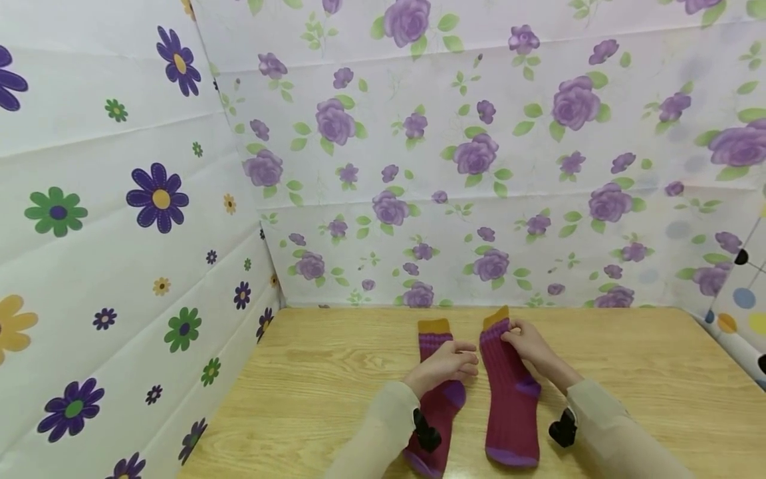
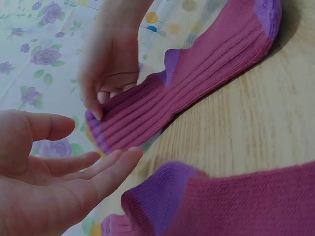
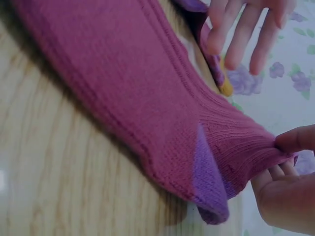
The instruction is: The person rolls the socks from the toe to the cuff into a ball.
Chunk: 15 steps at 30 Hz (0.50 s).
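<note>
Two maroon socks with purple heels and toes and mustard cuffs are on the wooden table. My right hand (image 1: 529, 342) pinches the right sock (image 1: 511, 412) near its striped cuff, thumb on top and fingers underneath, as the right wrist view shows. That cuff end is lifted a little, while the foot part lies on the wood. Over the left sock (image 1: 435, 426) hovers my left hand (image 1: 445, 366), its fingers loosely extended toward the right sock and nothing in its grasp. The left forearm hides part of the left sock.
The wooden table (image 1: 323, 386) reaches back to a wall covering with purple roses (image 1: 407, 206). Another flowered sheet (image 1: 120, 266) stands along the left side, and a dotted one (image 1: 745, 299) borders the right. Black wrist cameras (image 1: 562, 429) sit on both sleeves.
</note>
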Tool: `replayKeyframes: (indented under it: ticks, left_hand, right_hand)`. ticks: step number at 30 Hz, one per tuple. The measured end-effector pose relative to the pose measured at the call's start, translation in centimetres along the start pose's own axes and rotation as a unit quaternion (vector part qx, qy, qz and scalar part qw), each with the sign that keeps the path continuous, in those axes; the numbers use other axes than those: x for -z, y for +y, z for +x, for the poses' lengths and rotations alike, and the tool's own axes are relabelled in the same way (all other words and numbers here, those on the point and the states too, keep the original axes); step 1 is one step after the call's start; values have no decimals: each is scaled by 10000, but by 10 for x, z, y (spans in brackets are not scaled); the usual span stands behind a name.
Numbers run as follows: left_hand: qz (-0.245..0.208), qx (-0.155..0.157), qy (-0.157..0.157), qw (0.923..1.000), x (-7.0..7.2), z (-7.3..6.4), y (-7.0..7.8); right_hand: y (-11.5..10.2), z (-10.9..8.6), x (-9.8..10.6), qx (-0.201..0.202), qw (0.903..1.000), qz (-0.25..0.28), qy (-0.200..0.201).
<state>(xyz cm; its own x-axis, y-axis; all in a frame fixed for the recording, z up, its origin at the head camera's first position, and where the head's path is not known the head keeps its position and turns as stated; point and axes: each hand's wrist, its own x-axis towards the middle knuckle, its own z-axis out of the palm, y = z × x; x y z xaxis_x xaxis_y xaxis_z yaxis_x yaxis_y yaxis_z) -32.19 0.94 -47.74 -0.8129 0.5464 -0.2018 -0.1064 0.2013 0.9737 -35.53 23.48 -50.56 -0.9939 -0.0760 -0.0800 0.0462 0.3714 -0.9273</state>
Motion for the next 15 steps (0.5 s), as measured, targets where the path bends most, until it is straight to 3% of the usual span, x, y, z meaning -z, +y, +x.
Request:
replayKeyframes:
  ticks: [8,15]
  left_hand:
    - [-427,239,-28,9988,-9,3,3]
    - [-478,326,-123,9982,-18,9,-1]
  right_hand:
    - [-11,-7,9,142,9914,1222,-439]
    - [-16,-11,14,153,9804,1830,-711]
